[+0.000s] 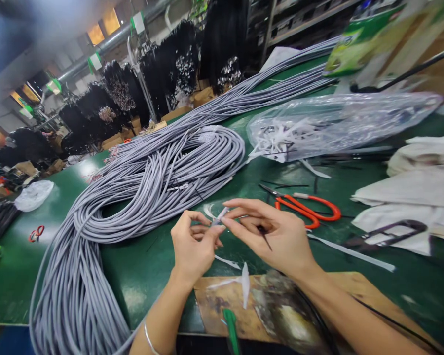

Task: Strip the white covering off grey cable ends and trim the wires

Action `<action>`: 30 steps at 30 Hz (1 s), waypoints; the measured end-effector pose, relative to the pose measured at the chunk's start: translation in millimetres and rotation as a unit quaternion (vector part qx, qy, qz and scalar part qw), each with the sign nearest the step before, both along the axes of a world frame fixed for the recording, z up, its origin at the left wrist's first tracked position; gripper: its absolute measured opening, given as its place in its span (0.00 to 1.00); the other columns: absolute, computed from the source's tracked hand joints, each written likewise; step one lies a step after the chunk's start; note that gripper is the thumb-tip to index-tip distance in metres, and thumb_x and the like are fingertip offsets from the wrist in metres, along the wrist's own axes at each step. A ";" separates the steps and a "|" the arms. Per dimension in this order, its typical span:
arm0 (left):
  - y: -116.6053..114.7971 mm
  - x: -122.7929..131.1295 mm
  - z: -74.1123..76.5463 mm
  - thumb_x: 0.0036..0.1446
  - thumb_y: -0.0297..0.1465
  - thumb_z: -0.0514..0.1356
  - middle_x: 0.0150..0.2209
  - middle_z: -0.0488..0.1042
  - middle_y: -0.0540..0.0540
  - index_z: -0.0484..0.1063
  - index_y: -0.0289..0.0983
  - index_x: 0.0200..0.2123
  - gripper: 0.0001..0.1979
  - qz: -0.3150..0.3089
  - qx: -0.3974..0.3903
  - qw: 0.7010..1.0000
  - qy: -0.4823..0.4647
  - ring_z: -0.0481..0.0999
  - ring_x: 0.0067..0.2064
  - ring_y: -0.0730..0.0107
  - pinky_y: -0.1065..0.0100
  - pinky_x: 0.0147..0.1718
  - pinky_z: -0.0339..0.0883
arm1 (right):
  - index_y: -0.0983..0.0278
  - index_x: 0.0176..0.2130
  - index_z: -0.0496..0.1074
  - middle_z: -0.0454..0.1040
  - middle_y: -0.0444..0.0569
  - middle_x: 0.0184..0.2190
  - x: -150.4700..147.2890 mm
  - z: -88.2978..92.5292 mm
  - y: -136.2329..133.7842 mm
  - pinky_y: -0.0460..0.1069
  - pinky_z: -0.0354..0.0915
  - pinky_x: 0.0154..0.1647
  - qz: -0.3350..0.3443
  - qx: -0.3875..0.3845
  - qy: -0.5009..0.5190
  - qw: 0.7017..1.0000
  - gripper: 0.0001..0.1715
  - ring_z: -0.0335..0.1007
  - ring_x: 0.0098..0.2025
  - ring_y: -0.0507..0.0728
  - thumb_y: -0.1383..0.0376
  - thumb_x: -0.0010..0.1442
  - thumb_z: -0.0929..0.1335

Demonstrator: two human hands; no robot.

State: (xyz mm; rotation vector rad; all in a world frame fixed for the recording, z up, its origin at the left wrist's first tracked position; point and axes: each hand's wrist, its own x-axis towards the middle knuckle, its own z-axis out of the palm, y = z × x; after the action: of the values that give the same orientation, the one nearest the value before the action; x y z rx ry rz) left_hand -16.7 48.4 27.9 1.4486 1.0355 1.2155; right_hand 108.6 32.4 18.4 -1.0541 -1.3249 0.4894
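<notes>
My left hand (194,241) is closed, its thumb and fingers pinching what looks like the end of a grey cable (217,221). Close against it, my right hand (274,231) pinches the whitish tip of that same piece between thumb and forefinger. A thin dark tool or stick (265,235) pokes out from under the curled fingers of the right hand; most of it is hidden. Behind both hands lies a big looped bundle of grey cables (163,182). Below them, white strips (245,286) rest on a worn wooden board (214,310).
Orange-handled scissors (311,209) and black thread snips (388,234) lie at right, near white cloth gloves (410,192). A clear plastic bag (340,123) holds white strips. A green-handled tool (231,330) is at the front edge. Small red-handled scissors (36,233) lie far left.
</notes>
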 end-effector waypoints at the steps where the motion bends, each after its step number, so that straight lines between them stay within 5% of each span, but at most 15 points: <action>1: 0.3 -0.3 -0.9 0.45 0.30 0.64 0.20 0.65 0.55 0.62 0.36 0.25 0.11 0.013 0.016 0.999 0.031 0.68 0.17 0.80 0.78 0.16 0.63 | 0.65 0.37 0.70 0.73 0.44 0.22 0.2 0.4 -0.8 0.42 0.51 0.13 -0.008 0.009 -0.011 1.000 0.09 0.48 0.12 0.43 0.68 0.52 0.66; 7: 2.8 -4.1 -3.8 0.45 0.25 0.63 0.25 0.73 0.48 0.73 0.35 0.27 0.03 0.023 0.131 0.974 0.186 0.71 0.24 0.73 0.72 0.24 0.67 | 0.64 0.30 0.70 0.61 0.36 0.12 0.3 2.5 0.4 0.43 0.53 0.15 -0.047 0.024 -0.048 0.997 0.03 0.50 0.13 0.45 0.68 0.51 0.66; 11: 1.9 -4.8 -0.6 0.45 0.24 0.63 0.25 0.74 0.47 0.75 0.35 0.26 0.02 -0.010 0.174 0.955 0.240 0.70 0.26 0.72 0.72 0.27 0.65 | 0.63 0.26 0.70 0.68 0.41 0.17 3.9 0.2 8.5 0.43 0.54 0.14 -0.072 -0.031 0.003 0.997 0.03 0.54 0.14 0.45 0.65 0.48 0.68; 16: 1.2 -3.4 1.7 0.52 0.35 0.58 0.16 0.66 0.51 0.75 0.33 0.26 0.11 -0.070 0.026 0.989 0.130 0.64 0.15 0.79 0.75 0.17 0.60 | 0.62 0.28 0.71 0.74 0.47 0.26 12.3 2.6 12.3 0.44 0.64 0.20 -0.101 -0.068 0.150 0.981 0.07 0.70 0.25 0.52 0.62 0.46 0.70; 19: 2.9 -3.7 4.2 0.48 0.46 0.59 0.16 0.65 0.51 0.74 0.31 0.24 0.21 -0.097 -0.061 0.993 0.031 0.62 0.13 0.80 0.76 0.12 0.56 | 0.62 0.30 0.71 0.75 0.48 0.26 12.3 5.7 7.4 0.44 0.65 0.20 -0.037 -0.062 0.128 0.989 0.09 0.71 0.25 0.53 0.61 0.46 0.71; 24: 6.0 -5.1 8.9 0.38 0.52 0.63 0.16 0.66 0.50 0.72 0.30 0.21 0.26 -0.105 -0.118 0.986 -0.048 0.62 0.12 0.82 0.77 0.09 0.54 | 0.63 0.41 0.71 0.78 0.48 0.28 7.1 3.8 1.6 0.45 0.57 0.13 0.054 -0.065 0.025 0.996 0.16 0.63 0.15 0.49 0.60 0.51 0.68; 30: 5.7 -3.2 6.0 0.39 0.50 0.63 0.17 0.67 0.50 0.72 0.30 0.22 0.25 -0.087 -0.120 0.988 -0.040 0.62 0.12 0.81 0.77 0.10 0.54 | 0.61 0.41 0.70 0.77 0.44 0.23 0.5 3.5 -0.4 0.44 0.54 0.13 -0.046 0.039 -0.104 0.993 0.13 0.51 0.12 0.46 0.67 0.53 0.65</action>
State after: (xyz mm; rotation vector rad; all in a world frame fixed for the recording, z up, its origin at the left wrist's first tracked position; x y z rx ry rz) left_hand -19.9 54.0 33.9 1.2650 0.9437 0.9799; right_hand 109.2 32.0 21.9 -1.1186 -1.4588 0.2609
